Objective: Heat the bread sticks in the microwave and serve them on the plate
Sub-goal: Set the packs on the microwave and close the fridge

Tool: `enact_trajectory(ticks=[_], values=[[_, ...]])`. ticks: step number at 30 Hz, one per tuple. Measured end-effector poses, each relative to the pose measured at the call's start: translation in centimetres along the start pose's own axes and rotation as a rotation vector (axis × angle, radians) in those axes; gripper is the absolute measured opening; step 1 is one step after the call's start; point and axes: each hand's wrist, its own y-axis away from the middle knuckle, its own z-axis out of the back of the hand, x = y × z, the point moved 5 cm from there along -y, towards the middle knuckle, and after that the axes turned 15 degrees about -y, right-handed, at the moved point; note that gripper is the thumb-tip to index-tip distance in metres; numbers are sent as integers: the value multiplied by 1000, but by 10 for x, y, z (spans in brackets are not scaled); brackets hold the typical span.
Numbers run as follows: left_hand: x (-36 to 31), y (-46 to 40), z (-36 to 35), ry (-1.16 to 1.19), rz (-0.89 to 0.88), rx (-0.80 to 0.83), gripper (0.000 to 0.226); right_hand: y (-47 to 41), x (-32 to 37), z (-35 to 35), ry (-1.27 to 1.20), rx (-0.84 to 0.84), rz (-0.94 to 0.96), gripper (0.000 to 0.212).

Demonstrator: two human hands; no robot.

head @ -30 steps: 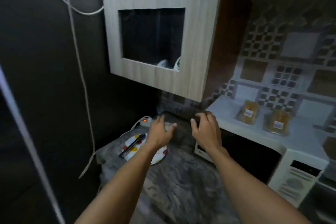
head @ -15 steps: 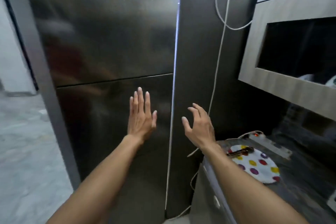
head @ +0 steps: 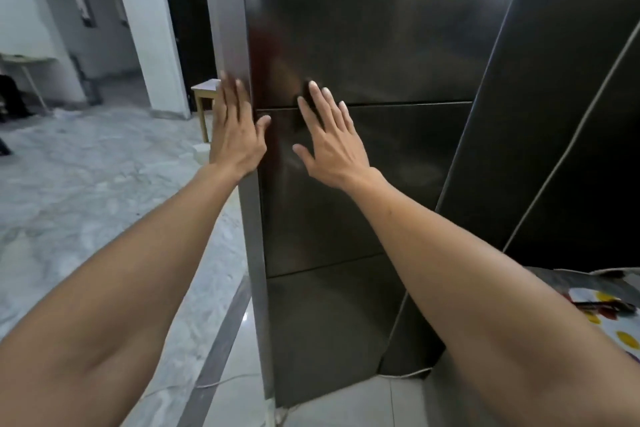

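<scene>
My left hand [head: 235,135] spread flat at the fridge [head: 363,45] door's left edge, my right hand [head: 332,146] spread before its front, spotted plate [head: 609,322] at 4 o'clock, wooden stool [head: 204,94] at 10 o'clock.

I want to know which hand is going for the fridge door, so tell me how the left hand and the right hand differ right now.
The left hand lies at the left edge of the dark steel fridge, with its fingers close together. The right hand is in front of the flat door face, fingers spread apart. The left fingers point straight up; the right ones lean leftward. Both are open, hold nothing, and reach across the seam between the doors.
</scene>
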Motion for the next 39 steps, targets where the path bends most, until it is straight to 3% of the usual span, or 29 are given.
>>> enact_trajectory(ticks=[9, 14, 20, 27, 39], values=[[22, -33, -35, 118, -138, -124, 69, -40, 7, -53, 76, -104, -125, 92], [31, -57, -60, 234, -22, -171, 46, -68, 2, -74, 163, -124, -201, 92], [38, -90, -90, 720, 132, 87, 32, -92, -5, -100, 244, -95, -322, 95], [53, -137, -122, 798, 30, 342, 27, -114, -29, -124, 319, -15, -377, 98], [53, -197, -179, 854, -69, 413, 23, -153, -76, -158, 409, 12, -379, 96]])
